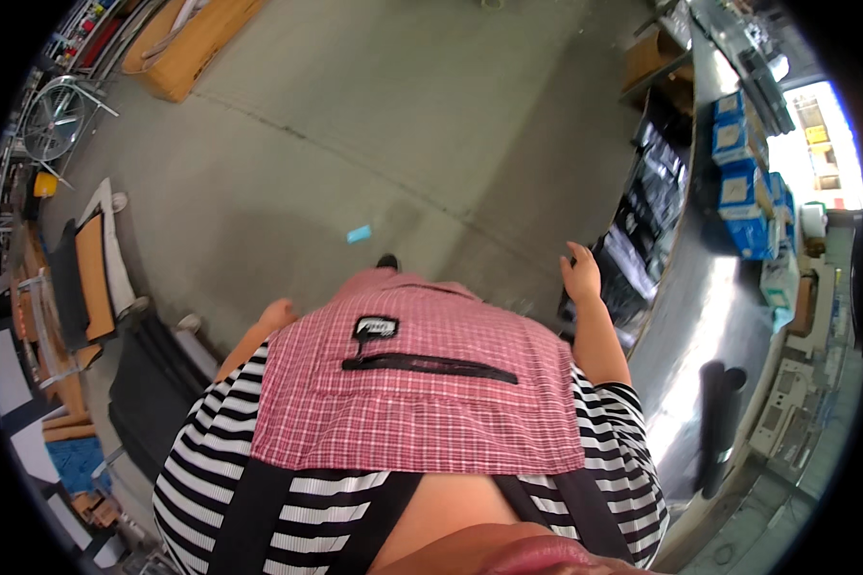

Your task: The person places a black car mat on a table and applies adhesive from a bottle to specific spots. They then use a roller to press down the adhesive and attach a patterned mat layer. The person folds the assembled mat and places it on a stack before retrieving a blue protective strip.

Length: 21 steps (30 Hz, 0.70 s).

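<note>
My right hand (581, 275) hangs by my right side with its fingers apart and nothing in them. It is nearest to the black plastic-wrapped material (650, 206) beside the long table (679, 383), a little apart from it. My left hand (280, 312) hangs low by my left side, partly behind my body; its fingers are too small and hidden to make out. A red checked apron (431, 402) with a black zip covers my front. On the floor ahead lies a small light blue piece (359, 234), out of reach of both hands.
Blue-and-white boxes (743, 182) and a dark roll (717, 426) rest on the table at right. At left stand dark rolls (153, 398), brown and black panels (91, 273) and a round metal fan (54, 120). A long tan board-like piece (187, 57) lies at the far left.
</note>
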Each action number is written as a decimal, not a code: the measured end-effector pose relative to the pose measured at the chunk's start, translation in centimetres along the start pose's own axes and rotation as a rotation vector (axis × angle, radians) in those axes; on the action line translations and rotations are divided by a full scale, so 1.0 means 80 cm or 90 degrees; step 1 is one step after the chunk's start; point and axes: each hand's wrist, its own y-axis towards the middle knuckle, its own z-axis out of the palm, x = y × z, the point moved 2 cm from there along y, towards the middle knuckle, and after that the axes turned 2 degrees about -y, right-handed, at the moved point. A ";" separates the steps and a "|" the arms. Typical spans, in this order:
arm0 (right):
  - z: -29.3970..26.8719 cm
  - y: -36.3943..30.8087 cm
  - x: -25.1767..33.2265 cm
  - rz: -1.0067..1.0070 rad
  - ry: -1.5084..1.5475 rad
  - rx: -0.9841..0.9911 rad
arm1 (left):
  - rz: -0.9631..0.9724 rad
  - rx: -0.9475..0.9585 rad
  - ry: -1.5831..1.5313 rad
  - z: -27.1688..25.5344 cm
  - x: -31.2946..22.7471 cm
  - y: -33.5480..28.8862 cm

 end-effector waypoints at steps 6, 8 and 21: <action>0.026 0.183 0.039 -0.076 0.014 0.006 | -0.085 0.110 -0.012 0.020 -0.012 0.091; 0.054 0.194 0.029 -0.031 0.007 0.168 | -0.067 0.146 0.031 -0.040 -0.069 0.150; 0.102 0.143 -0.221 0.556 0.077 0.300 | 0.201 -0.334 -0.284 -0.500 -0.516 0.656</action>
